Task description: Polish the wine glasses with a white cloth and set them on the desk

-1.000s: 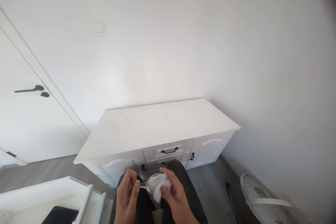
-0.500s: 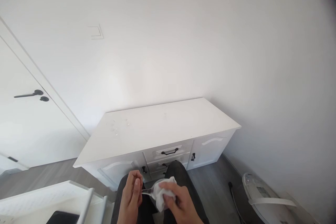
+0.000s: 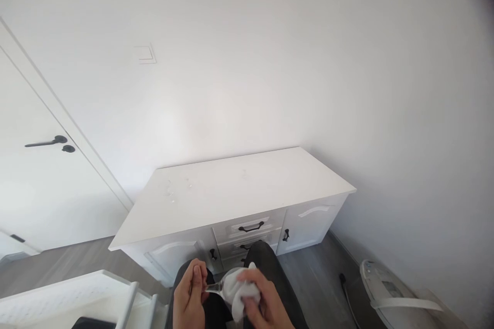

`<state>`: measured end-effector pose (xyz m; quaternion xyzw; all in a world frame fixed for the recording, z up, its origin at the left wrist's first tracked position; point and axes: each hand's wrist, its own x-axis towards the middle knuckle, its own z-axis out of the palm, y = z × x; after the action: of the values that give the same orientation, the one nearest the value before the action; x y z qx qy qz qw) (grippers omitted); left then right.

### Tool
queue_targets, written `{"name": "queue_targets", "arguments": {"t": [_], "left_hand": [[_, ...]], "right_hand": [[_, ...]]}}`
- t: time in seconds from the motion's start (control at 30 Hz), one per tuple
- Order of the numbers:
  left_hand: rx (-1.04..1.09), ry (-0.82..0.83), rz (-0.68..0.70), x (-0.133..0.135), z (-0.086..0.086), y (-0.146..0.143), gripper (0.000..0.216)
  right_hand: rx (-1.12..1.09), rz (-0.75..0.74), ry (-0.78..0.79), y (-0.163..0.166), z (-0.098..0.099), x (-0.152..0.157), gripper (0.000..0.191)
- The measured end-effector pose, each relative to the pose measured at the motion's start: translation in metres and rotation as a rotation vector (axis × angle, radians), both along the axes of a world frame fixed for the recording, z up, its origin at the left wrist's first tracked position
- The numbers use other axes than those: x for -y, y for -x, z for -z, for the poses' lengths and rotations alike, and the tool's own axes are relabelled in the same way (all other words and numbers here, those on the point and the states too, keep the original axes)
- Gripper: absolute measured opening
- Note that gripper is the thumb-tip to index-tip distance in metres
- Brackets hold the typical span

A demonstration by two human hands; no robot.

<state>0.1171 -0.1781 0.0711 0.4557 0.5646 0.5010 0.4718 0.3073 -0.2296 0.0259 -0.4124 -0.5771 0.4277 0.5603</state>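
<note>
Low in the head view, a stemmed wine glass [image 3: 216, 288] lies on its side above my lap. My left hand [image 3: 192, 290] is closed around the stem end, its fingers hiding the foot. Over the bowl, my right hand [image 3: 262, 295] presses a white cloth [image 3: 240, 293], which covers most of the bowl. The right fingers are slightly blurred.
A white cabinet [image 3: 254, 180] with black handles stands in front of my knees. At lower left is a white cart [image 3: 57, 293] holding a dark object [image 3: 92, 323]. A rice-cooker-like appliance [image 3: 389, 288] sits at lower right, and a door [image 3: 38, 180] is left.
The cloth and right hand have shifted a little on the bowl, and more of the stem shows. My left hand has moved slightly. The whole view has tilted a touch.
</note>
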Motion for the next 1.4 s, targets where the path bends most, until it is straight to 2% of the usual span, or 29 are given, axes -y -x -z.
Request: {"name": "queue_targets", "arguments": {"t": [0.07, 0.13, 0.2, 0.27, 0.33, 0.4, 0.47, 0.53, 0.6, 0.63, 0.67, 0.77, 0.83, 0.93, 1.0, 1.07, 1.13, 1.23, 1.3, 1.4], "left_hand": [[0.141, 0.197, 0.011, -0.005, 0.004, -0.001, 0.058], [0.203, 0.205, 0.059, -0.006, 0.002, -0.003, 0.058], [0.142, 0.043, 0.083, -0.003, -0.004, -0.006, 0.054], [-0.006, -0.199, 0.097, 0.003, -0.012, -0.009, 0.050], [-0.136, -0.362, 0.085, 0.008, -0.018, -0.011, 0.047], [-0.149, -0.334, 0.024, 0.009, -0.017, -0.013, 0.047], [-0.015, -0.140, -0.016, 0.005, -0.009, -0.015, 0.048], [0.173, 0.066, 0.028, -0.001, 0.001, -0.015, 0.050], [0.253, 0.154, 0.100, -0.008, 0.010, -0.014, 0.053], [0.212, 0.132, 0.133, -0.010, 0.013, -0.012, 0.051], [0.129, 0.072, 0.169, -0.011, 0.013, -0.011, 0.049], [-0.229, -0.179, 0.263, -0.010, 0.007, -0.005, 0.039], [-0.436, -0.294, 0.363, -0.006, 0.001, -0.003, 0.029], [-0.590, -0.333, 0.474, 0.001, 0.001, -0.003, 0.008], [-0.570, -0.297, 0.458, 0.005, 0.008, -0.005, 0.009], [-0.523, -0.272, 0.411, 0.008, 0.016, -0.007, 0.019], [-0.500, -0.273, 0.379, 0.009, 0.022, -0.007, 0.031], [-0.435, -0.219, 0.348, 0.010, 0.021, -0.004, 0.040], [-0.339, -0.158, 0.336, 0.010, 0.017, -0.003, 0.046], [-0.189, -0.103, 0.360, 0.010, 0.012, -0.007, 0.051]], "right_hand": [[0.293, -0.129, -0.264, -0.011, -0.003, 0.001, 0.033], [0.380, -0.161, -0.382, -0.014, -0.008, -0.002, 0.035], [0.218, -0.002, -0.225, -0.008, -0.011, -0.008, 0.029], [-0.139, 0.140, 0.090, 0.005, -0.013, -0.014, 0.030], [-0.458, 0.089, 0.356, 0.016, -0.013, -0.018, 0.038], [-0.520, -0.013, 0.361, 0.018, -0.012, -0.017, 0.042], [-0.282, -0.009, 0.195, 0.009, -0.013, -0.013, 0.036], [0.101, -0.017, -0.029, -0.004, -0.016, -0.008, 0.030], [0.392, -0.083, -0.196, -0.014, -0.018, -0.006, 0.032], [0.430, -0.075, -0.219, -0.016, -0.018, -0.006, 0.032], [0.394, -0.028, -0.190, -0.017, -0.017, -0.007, 0.031], [0.051, 0.188, 0.083, -0.011, -0.016, -0.012, 0.032], [-0.135, 0.185, 0.194, -0.005, -0.017, -0.016, 0.037], [-0.253, 0.114, 0.195, -0.002, -0.023, -0.019, 0.040], [-0.265, 0.075, 0.175, -0.003, -0.025, -0.020, 0.044], [-0.252, 0.081, 0.153, -0.009, -0.025, -0.023, 0.046], [-0.308, 0.207, 0.151, -0.019, -0.026, -0.028, 0.040], [-0.598, 0.422, 0.185, -0.039, -0.031, -0.036, 0.030], [-0.781, 0.351, 0.187, -0.046, -0.039, -0.040, 0.024], [-0.853, -0.003, 0.154, -0.035, -0.052, -0.038, 0.018]]}}
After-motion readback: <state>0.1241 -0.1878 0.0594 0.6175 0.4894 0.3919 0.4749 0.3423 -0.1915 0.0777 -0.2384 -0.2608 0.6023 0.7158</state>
